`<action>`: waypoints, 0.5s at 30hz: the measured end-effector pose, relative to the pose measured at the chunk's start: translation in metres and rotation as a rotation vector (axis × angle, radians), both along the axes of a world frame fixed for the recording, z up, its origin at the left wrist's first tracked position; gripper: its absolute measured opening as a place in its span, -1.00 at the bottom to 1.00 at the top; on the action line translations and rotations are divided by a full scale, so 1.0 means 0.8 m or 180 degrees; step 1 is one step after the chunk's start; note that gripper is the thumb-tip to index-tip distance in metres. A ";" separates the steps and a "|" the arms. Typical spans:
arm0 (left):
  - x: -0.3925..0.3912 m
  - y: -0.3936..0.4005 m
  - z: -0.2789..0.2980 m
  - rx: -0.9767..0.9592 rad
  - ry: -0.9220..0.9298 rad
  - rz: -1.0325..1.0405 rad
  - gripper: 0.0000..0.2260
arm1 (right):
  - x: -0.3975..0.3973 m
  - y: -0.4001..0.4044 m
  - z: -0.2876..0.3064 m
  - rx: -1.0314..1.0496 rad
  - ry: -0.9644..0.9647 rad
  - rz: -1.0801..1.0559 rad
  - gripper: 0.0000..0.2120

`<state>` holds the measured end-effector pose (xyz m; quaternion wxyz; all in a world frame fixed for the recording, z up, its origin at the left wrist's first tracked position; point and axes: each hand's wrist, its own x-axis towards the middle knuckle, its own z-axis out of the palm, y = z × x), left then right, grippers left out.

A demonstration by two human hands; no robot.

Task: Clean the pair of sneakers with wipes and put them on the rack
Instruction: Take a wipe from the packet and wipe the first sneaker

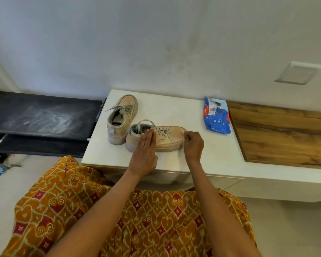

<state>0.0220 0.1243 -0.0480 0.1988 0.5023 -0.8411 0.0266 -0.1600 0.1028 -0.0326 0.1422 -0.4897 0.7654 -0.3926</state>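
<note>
the head view is looking down on a white bench (217,156) set against a pale wall. two beige sneakers are sitting on it: the far sneaker (121,118) is pointing toe-first toward the wall, and the near sneaker (156,139) is lying crosswise with its toe to the right, its heel just beside the heel of the other. the left hand (144,154) is resting flat and open, fingers straight and together, against the near side of that shoe, fingertips reaching the collar and laces. the right hand (193,143) is curling at the toe, fingers pinched narrow; a pale scrap may be showing between them, but i cannot tell whether it is holding a wipe. a blue pack of wipes (217,115) is lying on the bench to the right, well apart from the shoes. the black rack (43,115) is standing just left of the bench, its top shelf dusty. a patterned orange garment is filling the lower frame.

the shoes are looking light, with soft suede-like uppers that would give under a press and thick, stiff soles. the sole edge or the heel counter seems the firm place to take hold, with a hand bracing the side as the left is doing now; loose laces could snag or drag. the upper would likely mark if rubbed wet and hard.
</note>
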 end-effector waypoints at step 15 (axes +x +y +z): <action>0.023 -0.048 0.030 0.1031 0.0409 -0.0718 -0.29 | -0.035 0.010 0.027 0.1020 0.1757 0.1284 -0.80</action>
